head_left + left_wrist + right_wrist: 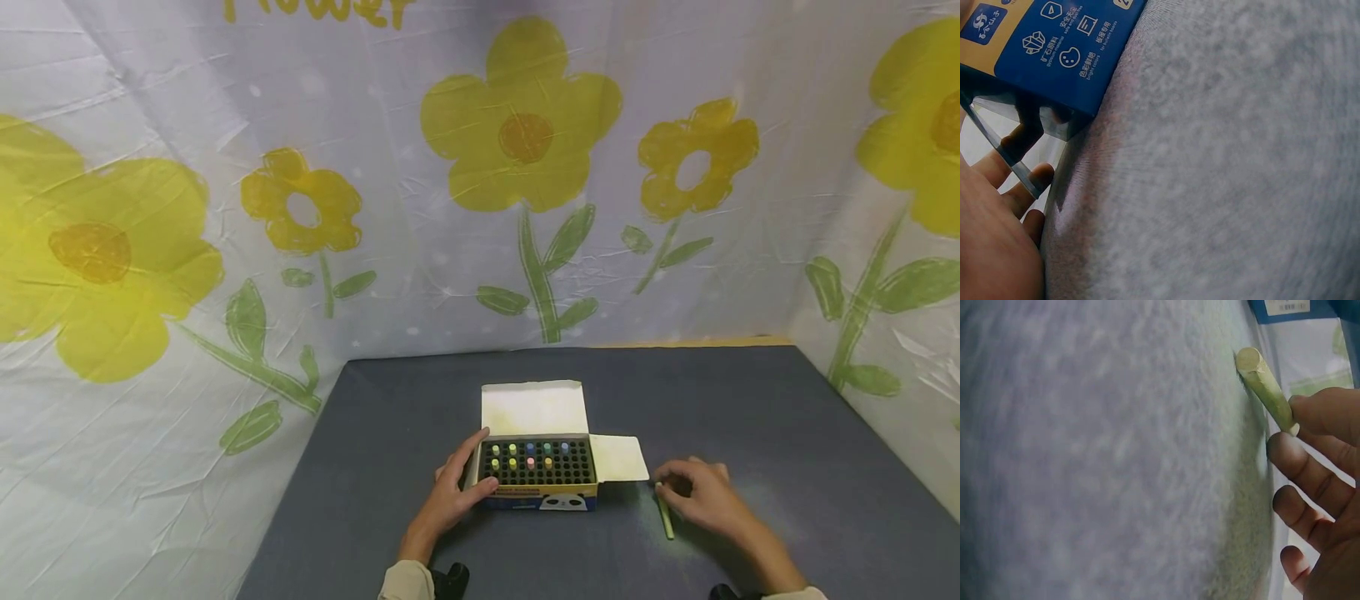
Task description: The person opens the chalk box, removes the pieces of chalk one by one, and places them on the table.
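The chalk box (pixel 540 497), blue and yellow with a panda face on its front, stands with its lid folded back and a side flap out to the right. Several colored chalk sticks poke up from its black grid of holes. My left hand (pixel 450 493) grips the box's left end, thumb at the front edge and a finger at the back corner. In the left wrist view the box's printed side (pixel 1079 50) shows beside my spread fingers. My right hand (pixel 705 496) pinches one end of a yellow-green chalk stick (pixel 1266 387), right of the box, its other end pointing toward me.
The dark table (pixel 405 408) carries the box and the chalk. A white cloth backdrop (pixel 420 275) printed with yellow flowers hangs behind it and along both sides. The open side flap (pixel 618 458) lies between the box and my right hand.
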Action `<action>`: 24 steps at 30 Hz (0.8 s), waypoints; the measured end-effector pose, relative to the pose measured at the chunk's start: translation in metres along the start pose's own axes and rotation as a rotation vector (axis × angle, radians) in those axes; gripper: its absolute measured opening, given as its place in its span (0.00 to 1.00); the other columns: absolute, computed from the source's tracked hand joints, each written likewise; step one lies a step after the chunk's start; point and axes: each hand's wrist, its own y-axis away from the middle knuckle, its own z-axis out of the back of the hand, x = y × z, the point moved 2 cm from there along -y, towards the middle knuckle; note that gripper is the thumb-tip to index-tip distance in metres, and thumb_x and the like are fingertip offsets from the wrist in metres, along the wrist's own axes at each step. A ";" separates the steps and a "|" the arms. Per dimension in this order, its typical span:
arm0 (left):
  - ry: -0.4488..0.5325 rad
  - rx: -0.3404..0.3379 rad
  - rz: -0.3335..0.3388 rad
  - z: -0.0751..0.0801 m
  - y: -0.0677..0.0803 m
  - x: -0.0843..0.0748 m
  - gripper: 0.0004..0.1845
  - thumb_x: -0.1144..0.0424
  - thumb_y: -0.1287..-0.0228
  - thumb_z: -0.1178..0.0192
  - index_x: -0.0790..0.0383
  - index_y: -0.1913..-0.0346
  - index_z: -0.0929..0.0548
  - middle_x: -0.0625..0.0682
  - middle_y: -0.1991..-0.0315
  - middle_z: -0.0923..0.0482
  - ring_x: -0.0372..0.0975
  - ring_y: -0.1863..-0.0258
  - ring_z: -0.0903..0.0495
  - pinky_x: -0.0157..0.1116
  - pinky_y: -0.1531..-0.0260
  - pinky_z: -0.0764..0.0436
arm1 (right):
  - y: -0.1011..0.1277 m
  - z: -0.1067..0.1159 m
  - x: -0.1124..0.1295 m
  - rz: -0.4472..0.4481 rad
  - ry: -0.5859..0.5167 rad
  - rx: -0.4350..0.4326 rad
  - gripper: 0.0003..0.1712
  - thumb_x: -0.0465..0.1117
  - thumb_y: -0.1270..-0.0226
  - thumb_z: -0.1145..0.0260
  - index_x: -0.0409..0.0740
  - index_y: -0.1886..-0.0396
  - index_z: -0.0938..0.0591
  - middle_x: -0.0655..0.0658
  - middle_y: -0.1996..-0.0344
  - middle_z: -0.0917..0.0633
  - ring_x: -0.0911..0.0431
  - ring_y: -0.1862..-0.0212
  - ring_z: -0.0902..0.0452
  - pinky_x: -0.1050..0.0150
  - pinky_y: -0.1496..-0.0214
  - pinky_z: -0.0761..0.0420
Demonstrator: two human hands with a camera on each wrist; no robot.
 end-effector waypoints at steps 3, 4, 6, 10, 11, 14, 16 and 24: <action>-0.006 -0.003 -0.001 0.000 0.000 0.000 0.40 0.49 0.36 0.33 0.27 0.23 0.38 0.45 0.21 0.39 0.54 0.24 0.40 0.67 0.36 0.47 | -0.002 -0.001 0.002 0.018 0.054 0.005 0.09 0.37 0.43 0.23 0.58 0.69 0.12 0.70 0.78 0.19 0.69 0.70 0.33 0.56 0.59 0.46; -0.007 -0.004 -0.001 0.000 0.000 0.000 0.40 0.49 0.36 0.33 0.28 0.23 0.38 0.45 0.21 0.39 0.54 0.24 0.40 0.66 0.36 0.47 | -0.002 -0.001 0.003 0.014 0.067 0.018 0.09 0.38 0.43 0.23 0.59 0.69 0.12 0.70 0.77 0.19 0.69 0.70 0.33 0.56 0.59 0.46; -0.016 -0.007 -0.002 0.000 0.001 -0.001 0.40 0.49 0.36 0.33 0.28 0.23 0.38 0.46 0.21 0.39 0.53 0.25 0.39 0.65 0.36 0.46 | -0.004 -0.002 0.004 -0.001 0.089 0.042 0.08 0.40 0.43 0.22 0.59 0.69 0.12 0.70 0.76 0.19 0.69 0.70 0.33 0.56 0.59 0.46; -0.029 -0.016 0.001 0.000 0.001 -0.001 0.40 0.48 0.36 0.33 0.28 0.23 0.38 0.47 0.21 0.38 0.53 0.27 0.37 0.64 0.39 0.42 | -0.005 -0.002 0.004 -0.024 0.108 0.070 0.07 0.42 0.43 0.22 0.59 0.69 0.12 0.70 0.76 0.19 0.70 0.69 0.32 0.57 0.58 0.45; -0.031 -0.017 0.000 0.000 0.002 -0.001 0.40 0.48 0.36 0.33 0.28 0.23 0.38 0.47 0.21 0.38 0.53 0.27 0.37 0.64 0.39 0.42 | -0.005 -0.002 0.004 -0.020 0.108 0.066 0.07 0.42 0.43 0.22 0.60 0.69 0.12 0.70 0.76 0.20 0.70 0.69 0.32 0.57 0.58 0.45; -0.029 -0.015 -0.005 0.000 0.002 -0.002 0.40 0.48 0.36 0.34 0.29 0.23 0.38 0.47 0.21 0.38 0.53 0.27 0.37 0.64 0.39 0.42 | -0.004 -0.002 0.004 0.013 0.101 0.026 0.09 0.40 0.44 0.22 0.59 0.69 0.13 0.71 0.77 0.20 0.70 0.70 0.32 0.57 0.59 0.46; -0.024 -0.011 -0.009 0.000 0.001 -0.002 0.39 0.48 0.35 0.34 0.29 0.23 0.38 0.47 0.21 0.38 0.54 0.27 0.37 0.64 0.38 0.44 | -0.003 -0.001 0.004 0.029 0.088 -0.012 0.09 0.39 0.44 0.22 0.58 0.67 0.13 0.71 0.77 0.20 0.70 0.70 0.33 0.56 0.58 0.45; -0.006 0.002 -0.026 0.001 0.001 -0.002 0.39 0.49 0.35 0.34 0.29 0.23 0.38 0.47 0.21 0.38 0.55 0.25 0.38 0.66 0.36 0.47 | -0.006 0.008 0.008 -0.024 -0.154 -0.092 0.10 0.35 0.36 0.27 0.47 0.55 0.13 0.61 0.74 0.19 0.68 0.71 0.26 0.53 0.53 0.36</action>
